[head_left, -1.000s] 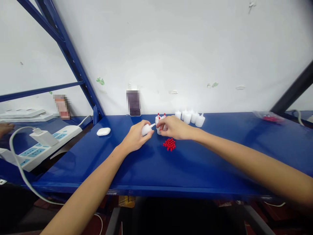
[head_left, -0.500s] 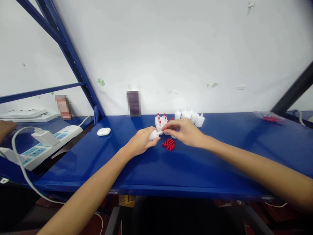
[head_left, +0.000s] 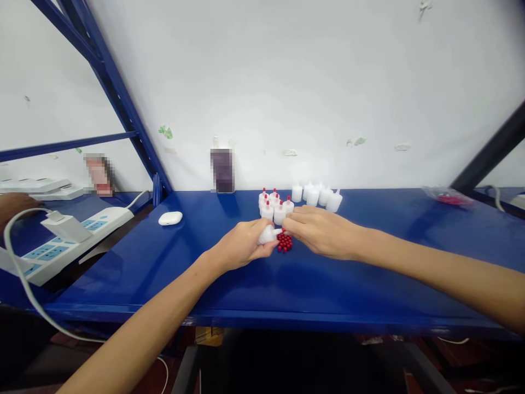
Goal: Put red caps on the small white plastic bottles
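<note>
My left hand [head_left: 245, 246] is wrapped round a white squeeze bottle [head_left: 267, 235], tilted so its thin nozzle points right. At the nozzle tip, my right hand [head_left: 318, 230] pinches a small red cap [head_left: 284, 231], mostly hidden by the fingers. Just below lies a cluster of loose red caps [head_left: 284, 243] on the blue table. Behind my hands several white bottles with red caps [head_left: 267, 210] stand upright in a group. Farther back and right is a second group of white bottles with bare nozzles [head_left: 312, 196].
A white earbud case [head_left: 170, 218] lies on the left of the blue table [head_left: 348, 290]. A phone-like dark rectangle [head_left: 223, 171] leans against the wall. A power strip [head_left: 77, 241] with a plugged charger is at the left, near another person's hand [head_left: 16, 205]. A plastic bag with red pieces [head_left: 449, 198] sits far right.
Both hands have moved slightly right and down with the bottle, over the edge of the loose caps. The right fingers now close more tightly round the nozzle tip.
</note>
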The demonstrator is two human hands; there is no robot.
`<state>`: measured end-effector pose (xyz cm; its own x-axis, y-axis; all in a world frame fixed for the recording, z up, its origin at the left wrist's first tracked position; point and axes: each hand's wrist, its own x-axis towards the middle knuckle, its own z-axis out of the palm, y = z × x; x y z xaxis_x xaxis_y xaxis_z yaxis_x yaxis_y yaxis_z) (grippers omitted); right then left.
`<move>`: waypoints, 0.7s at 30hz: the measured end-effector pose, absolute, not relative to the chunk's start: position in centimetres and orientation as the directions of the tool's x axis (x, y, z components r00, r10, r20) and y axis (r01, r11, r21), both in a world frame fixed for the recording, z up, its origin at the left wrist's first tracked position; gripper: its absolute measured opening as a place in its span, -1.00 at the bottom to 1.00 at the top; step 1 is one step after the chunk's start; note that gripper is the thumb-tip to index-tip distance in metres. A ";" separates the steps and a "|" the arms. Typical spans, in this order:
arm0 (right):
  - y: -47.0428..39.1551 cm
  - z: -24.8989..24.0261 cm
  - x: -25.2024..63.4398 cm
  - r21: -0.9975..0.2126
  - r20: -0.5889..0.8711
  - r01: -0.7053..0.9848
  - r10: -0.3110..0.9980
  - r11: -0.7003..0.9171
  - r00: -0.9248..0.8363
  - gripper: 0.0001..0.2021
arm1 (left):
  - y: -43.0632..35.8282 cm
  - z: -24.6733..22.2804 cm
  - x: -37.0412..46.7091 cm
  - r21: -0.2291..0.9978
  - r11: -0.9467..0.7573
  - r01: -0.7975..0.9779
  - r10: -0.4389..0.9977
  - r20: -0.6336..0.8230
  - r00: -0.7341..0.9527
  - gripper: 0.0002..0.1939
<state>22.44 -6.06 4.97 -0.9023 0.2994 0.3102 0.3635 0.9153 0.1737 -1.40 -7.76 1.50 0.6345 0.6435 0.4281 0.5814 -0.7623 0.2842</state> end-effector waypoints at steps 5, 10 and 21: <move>-6.3 5.5 23.0 0.019 0.286 0.353 0.333 0.935 -0.898 -0.71 | -7.7 1.7 -0.4 0.288 -0.765 0.576 0.642 0.414 0.645 -0.76; -6.5 6.2 22.9 -0.168 0.328 0.380 0.415 0.910 -0.849 -0.72 | -7.6 1.9 -0.6 0.344 -0.760 0.552 0.649 0.448 0.615 -0.73; -0.2 5.4 24.2 -0.335 0.133 0.750 0.816 0.571 -0.562 -0.69 | -7.2 1.7 -2.2 0.266 -0.631 0.729 0.748 0.460 0.479 -0.65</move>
<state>24.19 -0.21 5.43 -0.5619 0.8164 0.1332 0.7499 0.5707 -0.3345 -2.22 -7.21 1.72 0.4787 0.7475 0.4605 0.7289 -0.6307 0.2662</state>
